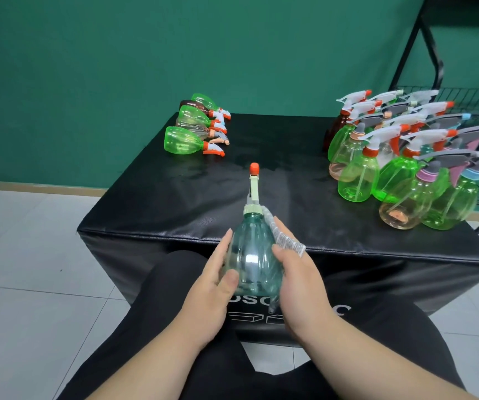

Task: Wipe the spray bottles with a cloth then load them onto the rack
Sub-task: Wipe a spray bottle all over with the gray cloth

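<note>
Head view: a teal bottle (251, 255) is held in both hands over the table's (275, 145) near edge, at 6 o'clock. Its base is toward the person and its orange-tipped nozzle (254, 168) points to 12 o'clock.

The left hand (209, 301) cups the bottle's 9 o'clock side, thumb on the front and fingers curled round the body. The right hand (298, 287) clasps the 3 o'clock side. Its thumb lies on the plastic and its fingers press a white textured cloth (285, 239) against the bottle. The cloth runs from the neck down along that flank.

At 11 o'clock on the black table five lying bottles (195, 128) are stacked close together, bases to the left. They are green, clear and brown. At 2 o'clock a tight cluster of upright bottles (399, 157) stands with triggers to the right, mostly green, some clear and one brown. Just beyond them, at 2 to 3 o'clock, is a black wire rack (463, 99). It is partly cut off by the edge.
</note>
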